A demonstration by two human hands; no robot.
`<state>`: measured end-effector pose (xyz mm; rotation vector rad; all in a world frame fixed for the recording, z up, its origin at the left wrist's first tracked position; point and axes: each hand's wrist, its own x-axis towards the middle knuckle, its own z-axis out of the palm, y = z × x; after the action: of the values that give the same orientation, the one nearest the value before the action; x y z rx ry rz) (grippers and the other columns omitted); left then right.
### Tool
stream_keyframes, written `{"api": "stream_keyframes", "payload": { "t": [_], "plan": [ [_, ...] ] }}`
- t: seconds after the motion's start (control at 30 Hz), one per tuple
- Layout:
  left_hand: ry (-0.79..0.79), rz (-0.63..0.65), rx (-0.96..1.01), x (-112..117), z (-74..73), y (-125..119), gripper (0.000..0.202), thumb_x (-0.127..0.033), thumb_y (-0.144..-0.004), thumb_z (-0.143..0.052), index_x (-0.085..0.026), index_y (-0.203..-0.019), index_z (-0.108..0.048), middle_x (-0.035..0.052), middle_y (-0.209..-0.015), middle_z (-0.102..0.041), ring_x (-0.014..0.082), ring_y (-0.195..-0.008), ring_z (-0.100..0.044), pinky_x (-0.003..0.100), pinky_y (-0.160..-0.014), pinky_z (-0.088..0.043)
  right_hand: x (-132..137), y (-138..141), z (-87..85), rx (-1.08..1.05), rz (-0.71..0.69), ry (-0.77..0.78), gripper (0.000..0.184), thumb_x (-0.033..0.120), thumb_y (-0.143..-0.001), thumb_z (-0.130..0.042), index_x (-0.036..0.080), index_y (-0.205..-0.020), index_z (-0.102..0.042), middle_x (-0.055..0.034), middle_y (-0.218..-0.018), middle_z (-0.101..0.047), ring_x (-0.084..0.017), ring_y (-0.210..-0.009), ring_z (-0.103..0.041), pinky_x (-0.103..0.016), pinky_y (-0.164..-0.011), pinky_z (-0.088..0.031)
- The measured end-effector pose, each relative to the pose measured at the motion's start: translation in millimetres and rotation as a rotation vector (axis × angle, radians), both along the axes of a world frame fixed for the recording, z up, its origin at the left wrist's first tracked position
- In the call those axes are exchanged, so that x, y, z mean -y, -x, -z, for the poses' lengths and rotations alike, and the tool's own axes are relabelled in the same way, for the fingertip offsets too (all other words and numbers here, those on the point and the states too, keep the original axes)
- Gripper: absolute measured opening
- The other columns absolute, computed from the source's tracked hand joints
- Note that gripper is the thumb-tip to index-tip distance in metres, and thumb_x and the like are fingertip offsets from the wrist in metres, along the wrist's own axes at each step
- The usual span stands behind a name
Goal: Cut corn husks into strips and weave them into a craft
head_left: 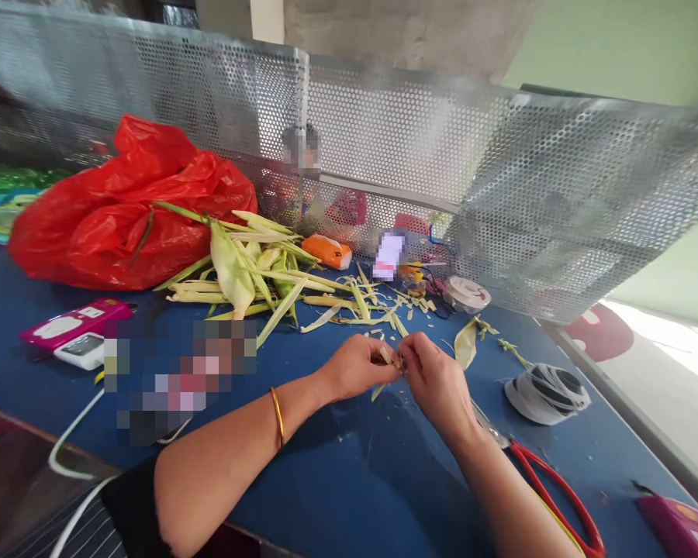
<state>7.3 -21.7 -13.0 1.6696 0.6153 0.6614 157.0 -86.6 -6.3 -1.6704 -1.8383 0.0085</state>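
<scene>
My left hand point(354, 368), with a gold bangle on its wrist, pinches a small folded piece of pale corn husk point(386, 355) above the blue tabletop. Close against it, my right hand point(439, 384) has thumb and fingers pressed together at the same piece. Whatever lies between the right fingertips is too small to tell. Beyond both hands lie cut husk strips point(357, 302) and a heap of green and pale corn husks point(233, 271). Scissors with red handles point(558, 484) rest partly under my right forearm.
A spool of white thread or ribbon point(547, 394) sits at the right, and a white roll point(467, 294) farther back. A red plastic bag point(133, 209), an orange pack point(327, 252) and a lit phone point(388, 257) stand before the perforated metal screen point(384, 116). A cable point(63, 457) hangs at the left edge.
</scene>
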Motion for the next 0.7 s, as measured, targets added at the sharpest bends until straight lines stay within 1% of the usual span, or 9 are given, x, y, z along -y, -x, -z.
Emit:
{"api": "stream_keyframes", "payload": {
  "t": [0.07, 0.17, 0.27, 0.37, 0.43, 0.5, 0.57, 0.63, 0.7],
  "plan": [
    [0.013, 0.08, -0.017, 2, -5.0, 0, 0.01, -0.018, -0.069, -0.059, -0.016, -0.061, -0.063, -0.0021, -0.06, -0.06, 0.011, -0.06, -0.052, 0.022, -0.058, -0.037, -2, 1, 2.9, -0.043, 0.096, 0.079, 0.017, 0.029, -0.094, -0.039, 0.023, -0.087, -0.053, -0.0005, -0.064, -0.063, -0.018, -0.053, -0.058, -0.027, -0.052, -0.036],
    [-0.014, 0.072, -0.031, 3, -8.6, 1, 0.01, -0.019, -0.07, -0.062, -0.015, -0.061, -0.062, -0.0016, -0.062, -0.061, 0.0107, -0.061, -0.052, 0.021, -0.058, -0.038, -5, 3, 4.6, -0.187, 0.131, 0.136, 0.016, 0.032, -0.091, -0.042, 0.024, -0.083, -0.053, 0.0014, -0.056, -0.06, -0.017, -0.047, -0.057, -0.026, -0.048, -0.035],
    [-0.088, 0.02, -0.054, 4, -8.4, 2, 0.009, -0.024, -0.071, -0.067, -0.016, -0.075, -0.066, -0.0007, -0.068, -0.065, 0.0112, -0.061, -0.055, 0.022, -0.059, -0.04, -9, 0, 5.3, -0.532, 0.081, 0.31, 0.017, 0.034, -0.086, -0.048, 0.024, -0.073, -0.051, 0.0043, -0.049, -0.055, -0.015, -0.039, -0.053, -0.026, -0.043, -0.037],
    [-0.131, 0.019, -0.023, 6, -8.6, 3, 0.02, -0.022, -0.071, -0.07, -0.018, -0.09, -0.065, -0.0022, -0.069, -0.066, 0.011, -0.061, -0.058, 0.022, -0.061, -0.043, -12, -5, 5.5, -0.912, -0.019, 0.49, 0.02, 0.039, -0.079, -0.058, 0.023, -0.068, -0.053, 0.0051, -0.05, -0.054, -0.012, -0.039, -0.051, -0.025, -0.042, -0.039],
    [-0.137, 0.037, -0.014, 7, -9.7, 3, 0.019, -0.021, -0.072, -0.069, -0.018, -0.091, -0.067, -0.0005, -0.072, -0.069, 0.0119, -0.065, -0.06, 0.022, -0.064, -0.044, -13, -7, 5.2, -1.052, -0.089, 0.553, 0.025, 0.043, -0.072, -0.067, 0.021, -0.067, -0.056, 0.0046, -0.051, -0.055, -0.011, -0.041, -0.051, -0.023, -0.043, -0.039],
    [-0.138, 0.037, -0.034, 8, -11.3, 4, 0.012, -0.023, -0.074, -0.067, -0.017, -0.084, -0.071, 0.0011, -0.071, -0.07, 0.012, -0.064, -0.06, 0.022, -0.062, -0.043, -13, -9, 5.0, -1.111, -0.135, 0.595, 0.032, 0.046, -0.067, -0.074, 0.019, -0.068, -0.058, 0.0039, -0.053, -0.057, -0.01, -0.042, -0.051, -0.023, -0.044, -0.038],
    [-0.113, 0.01, -0.028, 8, -13.1, 3, 0.012, -0.025, -0.076, -0.066, -0.017, -0.079, -0.073, 0.0009, -0.067, -0.069, 0.0112, -0.059, -0.057, 0.022, -0.058, -0.041, -13, -10, 5.3, -1.13, -0.153, 0.617, 0.037, 0.049, -0.064, -0.077, 0.018, -0.068, -0.058, 0.0036, -0.053, -0.057, -0.009, -0.044, -0.051, -0.023, -0.045, -0.038],
    [-0.067, -0.059, 0.024, 7, -14.3, 3, 0.011, -0.025, -0.074, -0.066, -0.016, -0.076, -0.073, 0.0003, -0.067, -0.068, 0.0108, -0.06, -0.057, 0.022, -0.059, -0.042, -14, -11, 5.9, -1.131, -0.175, 0.624, 0.04, 0.052, -0.064, -0.078, 0.018, -0.068, -0.057, 0.0037, -0.054, -0.056, -0.009, -0.047, -0.053, -0.023, -0.048, -0.038],
    [-0.014, -0.168, 0.083, 3, -13.9, 2, 0.009, -0.024, -0.072, -0.067, -0.016, -0.072, -0.072, 0.0004, -0.07, -0.068, 0.0112, -0.064, -0.058, 0.022, -0.063, -0.043, -14, -12, 6.6, -1.109, -0.21, 0.62, 0.042, 0.055, -0.066, -0.077, 0.018, -0.068, -0.056, 0.004, -0.057, -0.056, -0.01, -0.05, -0.055, -0.023, -0.052, -0.039]
  ]
}}
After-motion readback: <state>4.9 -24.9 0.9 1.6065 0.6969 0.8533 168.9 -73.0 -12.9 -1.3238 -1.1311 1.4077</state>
